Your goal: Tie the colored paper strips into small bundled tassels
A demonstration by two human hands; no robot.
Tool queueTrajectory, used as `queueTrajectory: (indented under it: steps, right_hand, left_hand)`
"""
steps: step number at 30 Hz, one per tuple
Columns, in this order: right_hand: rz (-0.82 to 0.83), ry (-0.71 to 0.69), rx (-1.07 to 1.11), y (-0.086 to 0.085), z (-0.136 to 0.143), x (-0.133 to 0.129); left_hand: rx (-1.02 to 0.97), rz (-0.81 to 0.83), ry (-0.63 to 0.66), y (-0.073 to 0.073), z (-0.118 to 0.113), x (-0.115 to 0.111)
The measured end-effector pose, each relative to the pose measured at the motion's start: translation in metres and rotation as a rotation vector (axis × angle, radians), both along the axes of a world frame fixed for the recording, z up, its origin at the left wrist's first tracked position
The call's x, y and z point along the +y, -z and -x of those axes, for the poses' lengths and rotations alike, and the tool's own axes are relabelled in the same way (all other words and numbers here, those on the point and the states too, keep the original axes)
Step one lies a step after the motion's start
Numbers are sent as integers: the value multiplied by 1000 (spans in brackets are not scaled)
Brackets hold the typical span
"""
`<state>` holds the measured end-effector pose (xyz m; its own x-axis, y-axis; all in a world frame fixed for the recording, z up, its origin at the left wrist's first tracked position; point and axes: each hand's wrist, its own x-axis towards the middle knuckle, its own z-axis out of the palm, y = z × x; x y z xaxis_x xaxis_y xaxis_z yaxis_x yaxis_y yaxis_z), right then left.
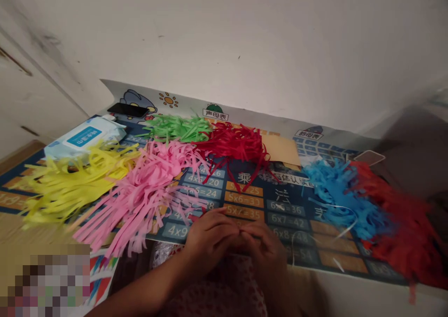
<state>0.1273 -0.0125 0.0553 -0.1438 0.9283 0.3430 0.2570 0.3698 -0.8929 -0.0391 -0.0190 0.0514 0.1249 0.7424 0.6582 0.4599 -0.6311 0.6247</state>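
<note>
At the table's front edge, my left hand and my right hand meet, fingertips close together. The fingers of both are bent and pressed in; what they grip, if anything, is hidden. A small red strip shows just behind my left hand. To the left lie a pink fringe bundle and a yellow fringe bundle. Beyond my hands are a dark red fringe bundle and a green fringe bundle. On the right, a blue fringe bundle touches a red fringe bundle.
A wet-wipes pack and a black phone sit at the back left. A tan paper piece lies near the wall. A printed multiplication mat covers the table. Thin white string trails at right.
</note>
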Motion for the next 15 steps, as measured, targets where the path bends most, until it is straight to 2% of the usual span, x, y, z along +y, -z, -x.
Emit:
queueTrajectory:
  steps: [6,12,15]
  right_hand:
    - [47,22,22,5,-1,-2]
    - [41,109,-18,5,-2,0]
    - [42,124,-20,5,-6,1]
  left_hand:
    - [58,0,7,-1,-1,3]
    - [88,46,12,10,-5,10]
    - [90,23,34,9,-9,14]
